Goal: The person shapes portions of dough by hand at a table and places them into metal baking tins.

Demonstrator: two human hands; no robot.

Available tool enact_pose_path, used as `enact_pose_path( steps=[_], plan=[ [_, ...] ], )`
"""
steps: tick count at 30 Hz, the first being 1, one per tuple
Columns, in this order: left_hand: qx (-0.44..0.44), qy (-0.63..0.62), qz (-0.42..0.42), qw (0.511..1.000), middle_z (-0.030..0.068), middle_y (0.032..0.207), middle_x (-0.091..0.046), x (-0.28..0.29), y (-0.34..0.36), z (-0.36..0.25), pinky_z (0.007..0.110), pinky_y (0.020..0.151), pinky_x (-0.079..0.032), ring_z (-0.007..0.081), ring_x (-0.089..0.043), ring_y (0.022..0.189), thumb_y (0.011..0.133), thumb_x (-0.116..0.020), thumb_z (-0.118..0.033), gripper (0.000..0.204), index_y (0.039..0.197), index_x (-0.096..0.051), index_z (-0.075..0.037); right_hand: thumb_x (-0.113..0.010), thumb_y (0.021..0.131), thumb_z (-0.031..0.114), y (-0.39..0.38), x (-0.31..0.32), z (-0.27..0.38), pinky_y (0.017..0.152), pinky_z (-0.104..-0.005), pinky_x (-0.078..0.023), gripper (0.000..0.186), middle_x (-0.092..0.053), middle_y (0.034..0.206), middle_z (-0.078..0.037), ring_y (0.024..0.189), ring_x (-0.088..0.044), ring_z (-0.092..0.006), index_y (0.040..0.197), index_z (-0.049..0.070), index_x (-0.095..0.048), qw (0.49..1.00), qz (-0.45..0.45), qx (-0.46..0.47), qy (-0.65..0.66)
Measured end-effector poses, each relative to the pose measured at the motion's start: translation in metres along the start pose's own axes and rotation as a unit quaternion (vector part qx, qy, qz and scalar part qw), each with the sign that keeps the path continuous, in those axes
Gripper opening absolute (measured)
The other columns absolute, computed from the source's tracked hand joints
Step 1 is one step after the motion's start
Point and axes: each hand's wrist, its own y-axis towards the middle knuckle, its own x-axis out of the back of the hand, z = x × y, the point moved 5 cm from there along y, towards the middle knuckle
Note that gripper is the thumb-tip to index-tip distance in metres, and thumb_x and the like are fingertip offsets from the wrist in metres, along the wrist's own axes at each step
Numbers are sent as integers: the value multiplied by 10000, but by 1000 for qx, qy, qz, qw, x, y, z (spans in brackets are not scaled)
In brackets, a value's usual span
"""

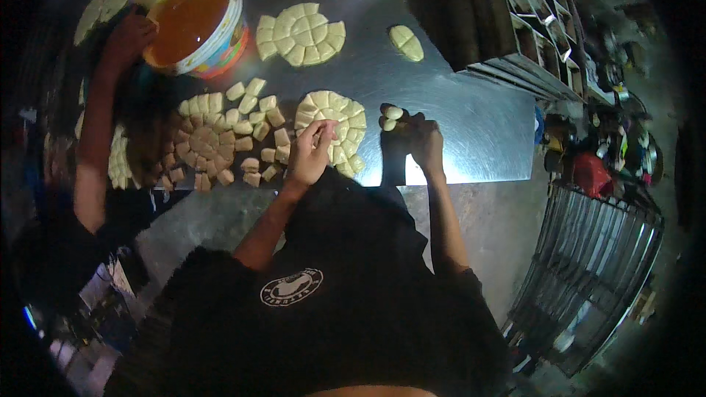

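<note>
The left hand is pinching a soft, pale dough piece off the round cut dough disc. Just right of that disc, the right hand is closing around small rolled dough balls. They look light and squishy, so gentle fingertip holds seem best.

- Cut dough round: pale, flat disc scored into wedge pieces, lying on worktop at frame centre; left hand's fingers pinch its edge.
- Dough balls: small, pale, rounded, held at right hand's fingertips, 3 o'clock of the round.

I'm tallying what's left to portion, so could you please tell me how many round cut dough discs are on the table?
3 clearly whole: one upper disc beside the bucket, one disc under the left hand, one browner disc amid scattered pieces. Partial ones at the edges may be hidden.
</note>
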Motion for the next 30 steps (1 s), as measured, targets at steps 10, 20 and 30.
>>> enact_pose_path(
  steps=[10, 20, 30],
  plan=[
    [-80, 271, -39, 958, 142, 957, -690, -34, -55, 32, 388, 779, -536, 315, -679, 881, 796, -752, -64, 202, 985, -685, -43, -705, 838, 56, -50, -61, 65, 764, -408, -530, 127, -665, 957, -179, 880, -657, -382, 938, 34, -631, 956, 177, 165, 165],
    [-46, 213, -189, 957, 120, 1031, -684, -63, -80, -4, 335, 806, -543, 231, -681, 921, 869, -691, -57, 174, 1043, -689, -47, -752, 866, 19, -7, 76, 106, 824, -267, -462, 471, -582, 997, -19, 931, -551, -99, 1254, 82, -492, 789, 309, 128, 516],
    [-297, -73, -229, 924, 104, 1195, -598, -95, -84, -132, 304, 881, -523, 155, -594, 1087, 971, -674, -263, 369, 1235, -591, -19, -691, 827, -125, 35, 126, 158, 841, -285, -519, 178, -703, 1020, -108, 983, -645, -163, 959, -9, -721, 783, 179, 186, 567]
  ],
)
